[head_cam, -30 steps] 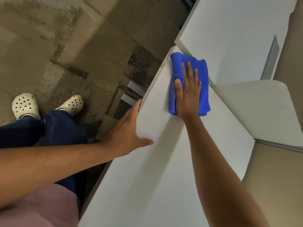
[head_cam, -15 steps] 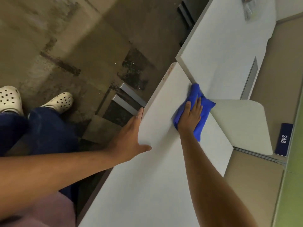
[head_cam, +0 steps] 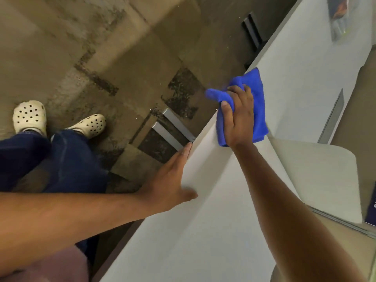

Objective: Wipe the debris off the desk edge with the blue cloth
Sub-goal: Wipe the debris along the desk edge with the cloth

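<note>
The blue cloth (head_cam: pixel 257 110) is bunched up at the far left corner of the white desk (head_cam: pixel 203 231), with one end hanging past the desk edge over the floor. My right hand (head_cam: pixel 238 117) is shut on the cloth, fingers curled round it, thumb on its left side. My left hand (head_cam: pixel 173 176) lies flat and open along the desk's left edge, thumb on the top surface, nearer to me than the cloth. No debris is discernible on the desk.
A second white desk (head_cam: pixel 301 64) adjoins at the far right, with a blurred object (head_cam: pixel 339 19) on it. A pale rounded panel (head_cam: pixel 325 180) lies to the right. Left of the desk are stained floor (head_cam: pixel 101 47), metal desk legs (head_cam: pixel 173 127) and my feet in white clogs (head_cam: pixel 89 125).
My right hand has swept the cloth from the desk's inner seam left to the outer edge and bunched it in a grip. The left hand has stayed on the edge.
</note>
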Available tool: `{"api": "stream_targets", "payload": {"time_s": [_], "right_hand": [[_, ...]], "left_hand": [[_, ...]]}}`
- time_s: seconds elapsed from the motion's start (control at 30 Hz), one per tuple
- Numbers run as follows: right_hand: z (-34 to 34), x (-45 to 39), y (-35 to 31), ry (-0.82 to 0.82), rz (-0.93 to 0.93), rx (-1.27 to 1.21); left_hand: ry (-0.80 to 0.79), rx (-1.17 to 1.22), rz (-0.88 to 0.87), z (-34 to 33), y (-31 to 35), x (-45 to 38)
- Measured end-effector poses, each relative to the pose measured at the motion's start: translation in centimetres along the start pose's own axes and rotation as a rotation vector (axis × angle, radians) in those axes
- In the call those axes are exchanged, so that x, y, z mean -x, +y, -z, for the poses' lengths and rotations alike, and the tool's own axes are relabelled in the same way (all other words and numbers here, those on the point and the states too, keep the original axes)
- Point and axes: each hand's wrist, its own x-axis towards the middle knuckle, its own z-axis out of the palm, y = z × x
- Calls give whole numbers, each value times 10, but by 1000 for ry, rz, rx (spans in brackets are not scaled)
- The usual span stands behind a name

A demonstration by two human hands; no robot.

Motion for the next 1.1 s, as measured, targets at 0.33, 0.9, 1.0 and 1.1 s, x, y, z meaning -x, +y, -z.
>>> {"api": "stream_targets", "payload": {"time_s": [0.33,0.9,1.0,1.1], "right_hand": [[-5,38,-2,-260,645,65],[-5,-35,7,116,-154,-9],[5,-15,21,102,-341,-23],[14,-2,31,73,-547,19]], "left_hand": [[58,81,197,-1,5,-4],[6,97,185,6,10,1],[6,75,191,3,8,1],[19,66,176,-1,4,-1]]}}
